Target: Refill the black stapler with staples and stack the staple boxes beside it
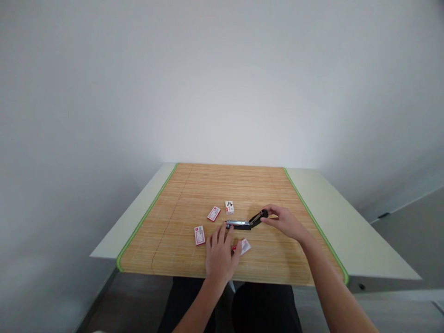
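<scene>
A black stapler point(238, 225) lies on the bamboo mat with its top arm swung open, and its metal staple channel shows. My right hand point(280, 219) grips the raised end of that arm between thumb and fingers. My left hand point(221, 252) rests palm down with its fingers stretched out. Its fingertips reach the left end of the stapler's base; I cannot tell whether they press on it. A small red-and-white box point(245, 246) sits beside the left thumb, which hides part of it.
Left of the stapler lie two red-and-white boxes, one nearer me point(199, 235) and one tilted box point(214, 213) farther back. Another small white box point(229, 206) is behind the stapler. The green-edged bamboo mat point(222, 182) covers the middle of a white table point(350, 231) against a wall.
</scene>
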Tool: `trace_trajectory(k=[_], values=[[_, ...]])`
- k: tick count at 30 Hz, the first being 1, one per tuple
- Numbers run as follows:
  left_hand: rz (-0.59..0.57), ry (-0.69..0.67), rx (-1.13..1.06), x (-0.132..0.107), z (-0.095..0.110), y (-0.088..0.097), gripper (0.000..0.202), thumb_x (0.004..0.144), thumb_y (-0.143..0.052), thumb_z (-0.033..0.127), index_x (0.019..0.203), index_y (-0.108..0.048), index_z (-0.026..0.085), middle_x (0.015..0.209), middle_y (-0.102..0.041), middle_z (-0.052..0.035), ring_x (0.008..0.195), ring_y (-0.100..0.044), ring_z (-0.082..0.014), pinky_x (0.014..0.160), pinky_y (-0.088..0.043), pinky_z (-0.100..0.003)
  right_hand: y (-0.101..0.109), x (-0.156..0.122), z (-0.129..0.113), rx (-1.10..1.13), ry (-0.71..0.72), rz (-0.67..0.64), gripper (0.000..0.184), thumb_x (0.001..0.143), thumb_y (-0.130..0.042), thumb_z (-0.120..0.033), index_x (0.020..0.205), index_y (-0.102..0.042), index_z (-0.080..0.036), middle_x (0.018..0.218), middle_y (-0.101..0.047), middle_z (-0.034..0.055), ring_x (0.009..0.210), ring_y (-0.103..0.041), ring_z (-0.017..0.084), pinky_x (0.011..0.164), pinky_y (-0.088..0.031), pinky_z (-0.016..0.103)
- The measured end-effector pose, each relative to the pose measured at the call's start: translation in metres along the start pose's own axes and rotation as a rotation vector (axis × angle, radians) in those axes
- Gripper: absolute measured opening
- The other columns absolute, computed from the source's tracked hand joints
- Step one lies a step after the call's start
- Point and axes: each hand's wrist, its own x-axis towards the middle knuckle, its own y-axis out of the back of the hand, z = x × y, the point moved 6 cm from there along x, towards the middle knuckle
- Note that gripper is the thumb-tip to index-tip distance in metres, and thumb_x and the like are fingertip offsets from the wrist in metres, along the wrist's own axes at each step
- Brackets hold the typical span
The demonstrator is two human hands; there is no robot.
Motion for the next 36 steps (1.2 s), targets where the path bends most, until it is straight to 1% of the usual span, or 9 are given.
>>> trace_trajectory(k=[4,11,16,20,25,26,28,31,36], values=[[0.011,0.008,-0.003,0.000,-0.001,-0.001,0.059,0.097,-0.057,0.049,0.154,-0.044,0.039,0.162,-0.043,-0.0013,0.145,-0.038,-0.0359,0.118,-0.030,-0.058,0.013,-0.011,0.032,0.097,-0.055,-0.005,0.038,0.072,-0.085,-0.047,0.100,-0.077,-0.022,0.101,-0.079,0.0081,0.095,-0.073,0.027,0.092,-0.056,0.045],[-0.017,0.001,-0.007,0.000,-0.003,-0.002,0.069,0.093,-0.063,0.049,0.157,-0.039,0.038,0.163,-0.040,-0.0031,0.146,-0.037,-0.0371,0.118,-0.030,-0.059,-0.004,-0.034,0.087,0.278,-0.126,0.128,0.058,0.074,-0.084,-0.055,0.121,-0.074,-0.023,0.111,-0.078,0.0085,0.104,-0.072,0.029,0.098,-0.056,0.048],[0.008,0.017,-0.050,-0.005,-0.005,0.001,0.072,0.093,-0.063,0.047,0.157,-0.037,0.031,0.164,-0.038,-0.0073,0.148,-0.037,-0.0351,0.120,-0.032,-0.054,-0.008,-0.040,0.093,0.297,-0.113,0.263,0.067,0.075,-0.083,-0.055,0.133,-0.066,-0.026,0.118,-0.076,0.0083,0.110,-0.070,0.029,0.105,-0.052,0.051],[0.015,0.010,-0.117,-0.014,-0.007,0.005,0.068,0.089,-0.068,0.047,0.149,-0.045,0.027,0.153,-0.048,-0.0105,0.140,-0.046,-0.0336,0.117,-0.037,-0.050,-0.006,-0.049,0.091,0.292,-0.062,0.397,0.074,0.075,-0.083,-0.055,0.139,-0.059,-0.026,0.118,-0.073,0.0085,0.110,-0.069,0.027,0.103,-0.053,0.048],[-0.086,-0.072,-0.194,-0.013,-0.011,0.007,0.043,0.082,-0.077,0.040,0.121,-0.064,0.029,0.129,-0.061,-0.0074,0.122,-0.057,-0.0301,0.106,-0.046,-0.045,-0.015,-0.091,0.088,0.069,-0.033,0.757,0.044,0.087,-0.072,-0.056,0.115,-0.065,-0.023,0.086,-0.065,0.0020,0.080,-0.062,0.020,0.078,-0.055,0.035],[-0.108,-0.077,-0.208,-0.011,-0.014,0.007,0.038,0.083,-0.076,0.038,0.118,-0.065,0.029,0.124,-0.062,-0.0064,0.118,-0.058,-0.0289,0.104,-0.047,-0.044,-0.023,-0.096,0.083,-0.001,-0.033,0.733,0.037,0.090,-0.069,-0.055,0.107,-0.066,-0.023,0.080,-0.062,0.0008,0.074,-0.059,0.019,0.073,-0.053,0.034],[-0.144,-0.077,-0.241,-0.006,-0.021,0.006,0.034,0.083,-0.076,0.034,0.116,-0.067,0.029,0.118,-0.063,-0.0052,0.113,-0.060,-0.0272,0.100,-0.048,-0.043,-0.048,-0.099,0.068,-0.166,0.007,0.540,0.030,0.093,-0.065,-0.053,0.097,-0.068,-0.023,0.075,-0.059,0.0008,0.071,-0.056,0.020,0.070,-0.050,0.034],[-0.185,-0.097,-0.304,0.001,-0.029,0.004,0.033,0.083,-0.076,0.030,0.115,-0.069,0.030,0.114,-0.064,-0.0042,0.111,-0.061,-0.0260,0.098,-0.048,-0.041,-0.085,-0.097,0.041,-0.400,0.133,0.234,0.022,0.092,-0.067,-0.047,0.097,-0.072,-0.026,0.084,-0.065,0.0033,0.085,-0.060,0.024,0.081,-0.048,0.037],[-0.238,-0.137,-0.378,0.011,-0.033,0.003,0.033,0.081,-0.080,0.032,0.112,-0.071,0.029,0.113,-0.065,-0.0035,0.112,-0.060,-0.0265,0.098,-0.047,-0.040,-0.104,-0.087,0.029,-0.524,0.149,0.134,0.014,0.091,-0.070,-0.040,0.099,-0.073,-0.029,0.088,-0.065,0.0023,0.090,-0.060,0.024,0.082,-0.045,0.036]])
